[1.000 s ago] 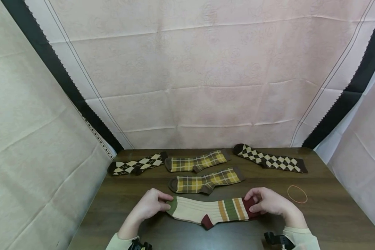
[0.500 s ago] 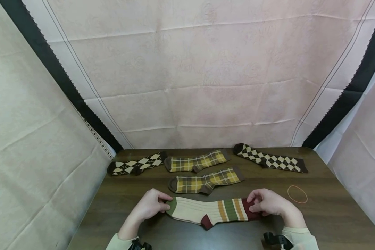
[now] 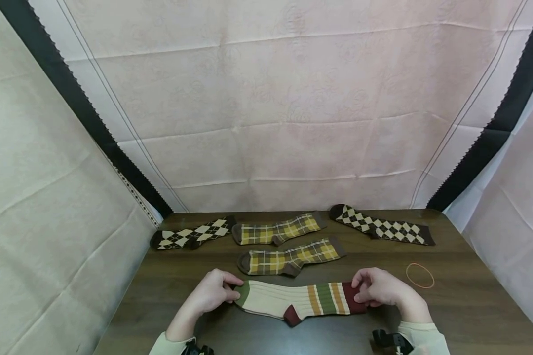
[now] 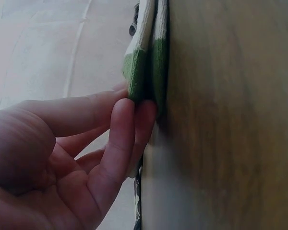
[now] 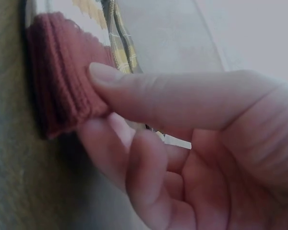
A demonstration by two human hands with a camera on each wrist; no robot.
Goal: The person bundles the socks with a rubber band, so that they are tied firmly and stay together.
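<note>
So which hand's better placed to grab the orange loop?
Probably the right hand: it pinches the maroon sock cuff, nearer the orange loop; the left hand pinches the green toe, farther away.

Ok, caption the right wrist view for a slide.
Right hand pinching the burgundy ribbed cuff of a striped sock over a wooden tabletop.

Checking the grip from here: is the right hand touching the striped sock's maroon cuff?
Touching. The right wrist view shows it: the right hand has its thumb lying directly on the maroon cuff.
</note>
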